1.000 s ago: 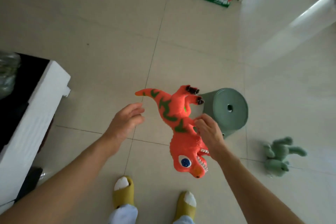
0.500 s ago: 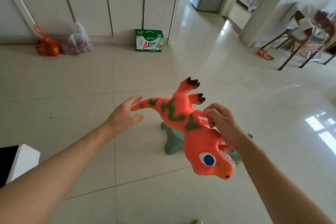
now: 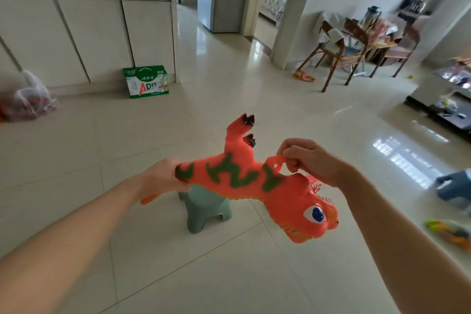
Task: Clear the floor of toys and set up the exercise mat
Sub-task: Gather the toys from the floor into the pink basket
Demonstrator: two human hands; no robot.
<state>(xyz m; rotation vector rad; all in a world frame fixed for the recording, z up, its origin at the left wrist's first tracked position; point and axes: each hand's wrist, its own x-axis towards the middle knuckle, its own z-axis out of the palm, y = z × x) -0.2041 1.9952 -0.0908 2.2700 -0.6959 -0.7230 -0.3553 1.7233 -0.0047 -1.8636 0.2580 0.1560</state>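
Both hands, left hand (image 3: 163, 177) and right hand (image 3: 313, 160), on orange dinosaur (image 3: 254, 181).

The supporting surface is a glossy floor (image 3: 178, 275) of large cream tiles with thin grout lines. A small green plastic stool (image 3: 207, 208) stands on it directly below and between the two hands. Well beyond the left hand, a green-and-white carton (image 3: 146, 81) sits against the base of a white cabinet, and a clear bag (image 3: 31, 99) with red contents lies far out to the left of that hand. To the right of the right hand, a blue-grey toy (image 3: 455, 186) rests on the tiles, with a blurred green-and-orange toy (image 3: 448, 231) lying nearer the camera. Far beyond the right hand, wooden chairs (image 3: 336, 58) stand on the floor.
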